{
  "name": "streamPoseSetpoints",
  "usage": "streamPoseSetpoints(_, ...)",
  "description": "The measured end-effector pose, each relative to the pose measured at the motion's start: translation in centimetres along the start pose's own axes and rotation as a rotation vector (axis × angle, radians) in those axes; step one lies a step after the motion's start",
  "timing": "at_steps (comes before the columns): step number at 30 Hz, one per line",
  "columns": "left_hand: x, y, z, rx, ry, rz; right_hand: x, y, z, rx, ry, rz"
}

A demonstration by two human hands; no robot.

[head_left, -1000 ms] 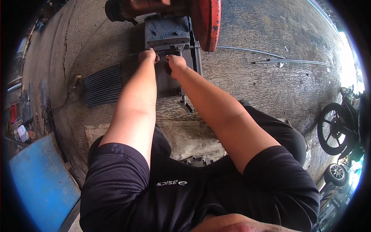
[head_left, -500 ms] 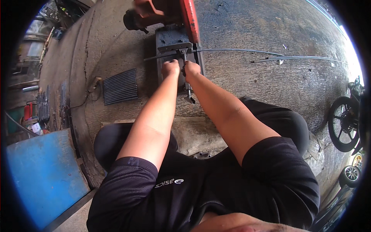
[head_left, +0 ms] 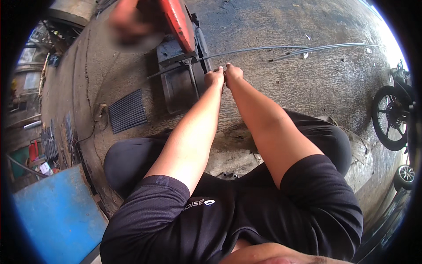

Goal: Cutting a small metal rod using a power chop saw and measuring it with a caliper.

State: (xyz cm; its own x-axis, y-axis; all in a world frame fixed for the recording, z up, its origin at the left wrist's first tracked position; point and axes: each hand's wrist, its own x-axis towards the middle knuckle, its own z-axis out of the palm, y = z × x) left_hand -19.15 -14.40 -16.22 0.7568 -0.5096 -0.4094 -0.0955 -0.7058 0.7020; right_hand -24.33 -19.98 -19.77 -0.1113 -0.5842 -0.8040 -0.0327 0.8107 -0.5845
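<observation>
My left hand and my right hand are close together just right of the cut-off saw's base. Both have curled fingers; anything inside them is hidden. Above the base hangs the saw's red blade guard. A clamp screw runs toward me over the base, its near end hidden behind my left forearm. One thin metal rod crosses the saw by the clamp and extends far to the right. The saw's orange body is partly blurred.
A row of short cut rods lies on the floor left of the saw. More long rods lie to the right. A blue panel is at lower left. A motorcycle wheel stands at the right edge.
My hands have moved right, from over the clamp screw to beside the saw's base. The view has shifted, so the saw and rods appear farther left.
</observation>
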Motion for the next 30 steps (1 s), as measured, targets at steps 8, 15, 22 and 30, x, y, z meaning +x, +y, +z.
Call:
streamPoseSetpoints(8,2.9,-2.4,1.9,-0.437,-0.306,-0.052,8.4,-6.0,1.6,0.469,-0.121,0.086)
streamPoseSetpoints(15,2.6,-1.9,-0.4,-0.649,-0.438,-0.136,10.6,-8.9,2.4,0.389,0.050,0.233)
streamPoseSetpoints(22,2.2,-0.8,-1.7,-0.578,-0.352,-0.093,10.0,-7.0,4.1,0.474,0.040,0.220)
streamPoseSetpoints(30,3.5,-0.8,0.3,-0.504,-0.276,-0.136,10.0,-6.9,3.3,0.447,-0.011,0.073)
